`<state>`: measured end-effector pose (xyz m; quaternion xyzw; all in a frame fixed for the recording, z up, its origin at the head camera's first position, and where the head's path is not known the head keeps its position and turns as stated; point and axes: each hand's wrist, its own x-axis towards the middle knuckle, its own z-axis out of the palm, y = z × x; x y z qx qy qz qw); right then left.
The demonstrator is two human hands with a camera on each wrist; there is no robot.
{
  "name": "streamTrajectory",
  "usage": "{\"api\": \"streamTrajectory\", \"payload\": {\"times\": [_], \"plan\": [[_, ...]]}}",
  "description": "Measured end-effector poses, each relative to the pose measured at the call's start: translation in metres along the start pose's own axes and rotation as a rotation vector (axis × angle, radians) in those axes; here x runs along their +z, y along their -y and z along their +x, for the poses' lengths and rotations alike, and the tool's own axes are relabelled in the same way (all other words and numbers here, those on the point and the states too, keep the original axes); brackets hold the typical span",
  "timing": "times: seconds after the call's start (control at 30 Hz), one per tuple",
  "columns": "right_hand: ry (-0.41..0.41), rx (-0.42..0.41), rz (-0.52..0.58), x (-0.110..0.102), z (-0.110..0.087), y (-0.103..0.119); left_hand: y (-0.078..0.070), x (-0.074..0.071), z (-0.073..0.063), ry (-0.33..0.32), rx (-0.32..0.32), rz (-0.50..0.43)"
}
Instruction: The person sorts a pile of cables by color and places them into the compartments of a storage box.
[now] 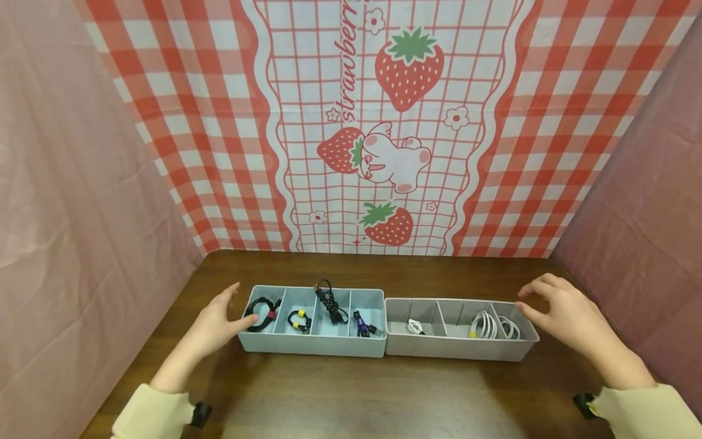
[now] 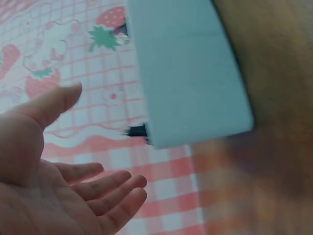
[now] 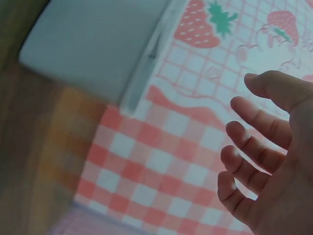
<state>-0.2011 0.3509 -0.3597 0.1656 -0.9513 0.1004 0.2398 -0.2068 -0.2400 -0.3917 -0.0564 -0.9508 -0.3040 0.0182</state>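
Two divided trays stand end to end on the table. In the light blue tray lie a black cable coil with a red tie, a small black cable with yellow ties, a bundled black cable and a cable with a purple tie. The grey tray holds a small white cable and white coiled cables. My left hand is spread by the blue tray's left end, holding nothing. My right hand, fingers loosely bent and holding nothing, is near the grey tray's right end.
The trays sit on a dark brown wooden table. A red checked strawberry cloth hangs behind it. Pink cloths hang on the left and right.
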Motion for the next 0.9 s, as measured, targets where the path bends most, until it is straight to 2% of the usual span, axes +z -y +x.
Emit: {"api": "streamTrajectory", "payload": {"times": [0.2,0.37,0.63,0.9], "plan": [[-0.008,-0.002,0.014,-0.011,0.003,0.021,-0.019,-0.01,-0.005,-0.03,0.001,0.023],[-0.04,-0.01,0.034,-0.015,0.003,0.04,-0.037,-0.009,-0.012,-0.093,0.061,0.06],[-0.101,-0.007,0.065,-0.011,0.005,0.072,-0.07,0.009,-0.022,-0.247,0.176,0.144],[-0.228,-0.052,0.107,-0.002,0.004,0.105,-0.095,0.034,-0.027,-0.392,0.286,0.246]]}}
